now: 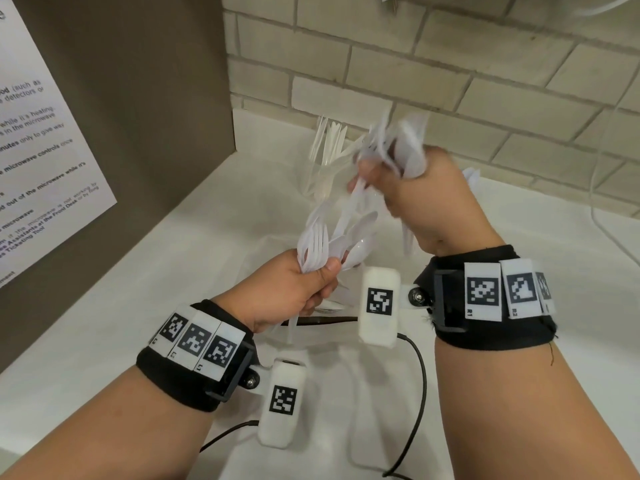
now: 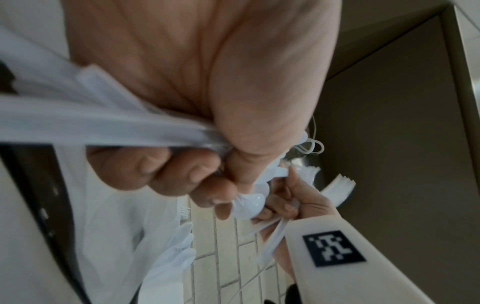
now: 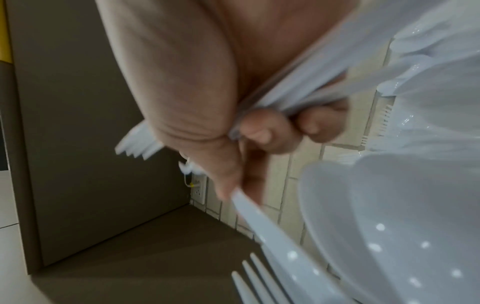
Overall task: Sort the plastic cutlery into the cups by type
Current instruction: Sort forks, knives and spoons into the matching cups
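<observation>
My left hand grips a bundle of white plastic forks and spoons by the handles, heads pointing up and away. In the left wrist view the handles cross the palm under curled fingers. My right hand, higher and further back, holds a second bundle of white cutlery in its fist. Its thumb and forefinger pinch one long white piece that reaches down into the left bundle. A clear cup behind the hands holds upright white pieces. Fork tines and a spoon bowl fill the right wrist view.
A white counter lies below, with a grey-brown panel and paper notice on the left. The tiled wall stands close behind. More white cutlery shows behind my right hand. A white cable hangs at right; black cables trail near me.
</observation>
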Demonstrator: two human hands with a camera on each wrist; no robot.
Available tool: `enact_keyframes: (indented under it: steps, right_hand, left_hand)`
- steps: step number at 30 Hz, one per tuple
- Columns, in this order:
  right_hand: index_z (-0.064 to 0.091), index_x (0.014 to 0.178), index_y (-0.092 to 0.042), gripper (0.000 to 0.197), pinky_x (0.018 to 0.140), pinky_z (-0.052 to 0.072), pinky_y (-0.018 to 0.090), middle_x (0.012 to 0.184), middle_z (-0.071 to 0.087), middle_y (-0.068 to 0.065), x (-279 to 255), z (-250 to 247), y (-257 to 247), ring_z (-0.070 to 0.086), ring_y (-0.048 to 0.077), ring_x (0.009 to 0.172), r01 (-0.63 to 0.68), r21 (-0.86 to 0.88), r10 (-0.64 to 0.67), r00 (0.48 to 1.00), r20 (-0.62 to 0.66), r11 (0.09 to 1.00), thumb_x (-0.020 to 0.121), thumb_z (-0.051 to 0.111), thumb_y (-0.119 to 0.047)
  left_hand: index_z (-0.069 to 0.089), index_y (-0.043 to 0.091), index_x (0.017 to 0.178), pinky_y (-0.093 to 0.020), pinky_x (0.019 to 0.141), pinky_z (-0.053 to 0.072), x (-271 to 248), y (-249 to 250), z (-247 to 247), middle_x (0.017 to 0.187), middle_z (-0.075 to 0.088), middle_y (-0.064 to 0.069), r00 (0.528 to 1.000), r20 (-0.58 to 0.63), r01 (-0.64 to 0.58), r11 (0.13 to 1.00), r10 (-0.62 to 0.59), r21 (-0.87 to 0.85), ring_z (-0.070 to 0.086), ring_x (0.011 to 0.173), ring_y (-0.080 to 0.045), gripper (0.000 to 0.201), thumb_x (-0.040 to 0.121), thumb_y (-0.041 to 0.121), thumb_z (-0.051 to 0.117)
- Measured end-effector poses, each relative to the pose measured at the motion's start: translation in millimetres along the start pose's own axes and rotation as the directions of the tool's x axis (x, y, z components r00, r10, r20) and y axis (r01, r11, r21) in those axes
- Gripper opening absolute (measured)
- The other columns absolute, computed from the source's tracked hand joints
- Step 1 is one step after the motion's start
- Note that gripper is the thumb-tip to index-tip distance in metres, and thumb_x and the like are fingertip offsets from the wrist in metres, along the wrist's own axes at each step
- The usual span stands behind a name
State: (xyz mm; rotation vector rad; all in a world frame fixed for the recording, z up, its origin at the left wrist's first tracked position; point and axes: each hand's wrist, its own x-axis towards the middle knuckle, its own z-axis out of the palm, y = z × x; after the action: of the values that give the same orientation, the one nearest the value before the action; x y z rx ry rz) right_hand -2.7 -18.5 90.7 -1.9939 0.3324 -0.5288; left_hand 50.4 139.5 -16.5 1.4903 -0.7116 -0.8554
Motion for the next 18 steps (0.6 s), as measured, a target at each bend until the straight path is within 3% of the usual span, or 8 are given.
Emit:
enact_keyframes:
  steps: [2, 4, 5, 7, 10, 12, 14, 18]
  right_hand:
    - [0.063, 0.104, -0.004, 0.016, 0.056, 0.042, 0.017, 0.067, 0.065, -0.004, 3.1, -2.1, -5.0, 0.054, -0.002, 0.05, 0.039, 0.203, 0.008, 0.974, -0.226, 0.978, 0.095, 0.054, -0.013]
    - [0.058, 0.113, -0.003, 0.021, 0.056, 0.049, 0.027, 0.066, 0.056, -0.003, 4.1, -4.7, -10.2, 0.055, 0.009, 0.051, 0.048, 0.309, 0.048, 0.954, -0.296, 0.95, 0.097, 0.05, -0.015]
    - [0.055, 0.117, -0.004, 0.024, 0.054, 0.052, 0.029, 0.069, 0.054, -0.003, 3.1, -6.0, -11.9, 0.057, 0.012, 0.049, 0.032, 0.284, 0.05, 0.96, -0.276, 0.958, 0.098, 0.049, -0.018]
    - [0.053, 0.12, -0.007, 0.03, 0.049, 0.052, 0.028, 0.076, 0.055, -0.005, 1.0, -6.2, -12.0, 0.057, 0.013, 0.044, 0.007, 0.064, 0.005, 0.983, -0.182, 0.998, 0.096, 0.054, -0.026]
    - [0.063, 0.108, -0.014, 0.04, 0.06, 0.048, 0.025, 0.078, 0.062, -0.006, -1.7, -4.5, -5.7, 0.059, 0.009, 0.062, 0.032, -0.272, -0.039, 0.999, -0.02, 0.962, 0.077, 0.077, -0.035]
    - [0.069, 0.1, -0.012, 0.041, 0.065, 0.049, 0.027, 0.078, 0.066, -0.004, -4.1, -2.8, -3.3, 0.061, 0.012, 0.069, 0.041, -0.341, -0.017, 0.997, 0.075, 0.939, 0.068, 0.084, -0.033]
    - [0.073, 0.093, -0.01, 0.031, 0.071, 0.052, 0.029, 0.083, 0.071, 0.002, -5.1, 1.1, -2.2, 0.065, 0.016, 0.077, 0.074, -0.367, -0.017, 0.988, 0.157, 0.927, 0.069, 0.084, -0.027]
    - [0.07, 0.088, -0.007, 0.018, 0.062, 0.045, 0.023, 0.08, 0.068, 0.005, -2.9, 6.0, -1.3, 0.064, 0.018, 0.076, 0.109, -0.36, -0.061, 0.988, 0.143, 0.927, 0.078, 0.077, -0.021]
  left_hand:
    - [0.054, 0.014, 0.07, -0.03, 0.054, 0.03, -0.5, 1.7, -0.7, 0.068, 0.047, -0.007, 1.0, -0.01, 0.006, 1.0, -0.007, -0.029, 0.035, 0.052, -0.015, 0.032, 0.093, 0.037, 0.051]
    - [0.062, 0.024, 0.067, -0.03, 0.053, 0.03, -1.8, 3.9, -1.0, 0.069, 0.046, -0.007, 1.0, 0.005, 0.0, 0.999, 0.0, -0.037, 0.034, 0.052, -0.014, 0.033, 0.095, 0.032, 0.048]
    - [0.067, 0.028, 0.066, -0.03, 0.053, 0.03, -2.2, 5.0, -0.6, 0.07, 0.045, -0.008, 1.0, 0.017, -0.006, 1.0, 0.006, -0.03, 0.034, 0.053, -0.015, 0.038, 0.097, 0.03, 0.045]
    - [0.07, 0.037, 0.065, -0.031, 0.055, 0.032, -3.0, 7.8, 0.9, 0.074, 0.043, -0.012, 0.999, 0.03, -0.02, 1.0, 0.021, -0.01, 0.034, 0.054, -0.016, 0.045, 0.099, 0.028, 0.042]
    - [0.071, 0.038, 0.071, -0.032, 0.056, 0.036, -2.5, 8.8, 0.9, 0.072, 0.045, -0.008, 0.999, 0.03, -0.036, 0.999, 0.035, 0.019, 0.038, 0.056, -0.018, 0.039, 0.098, 0.032, 0.044]
    - [0.073, 0.034, 0.086, -0.03, 0.055, 0.038, -1.5, 7.8, 0.6, 0.068, 0.047, -0.001, 0.999, 0.039, -0.027, 0.999, 0.026, 0.043, 0.039, 0.056, -0.017, 0.028, 0.096, 0.036, 0.047]
    - [0.072, 0.026, 0.098, -0.026, 0.052, 0.038, -1.4, 7.5, 1.2, 0.061, 0.046, 0.006, 0.999, 0.048, -0.013, 0.997, 0.009, 0.076, 0.039, 0.055, -0.014, 0.025, 0.095, 0.035, 0.049]
    - [0.066, 0.011, 0.085, -0.026, 0.049, 0.034, -2.3, 7.4, 3.7, 0.056, 0.042, 0.003, 0.999, 0.042, -0.011, 0.995, 0.007, 0.099, 0.035, 0.051, -0.014, 0.027, 0.095, 0.031, 0.051]
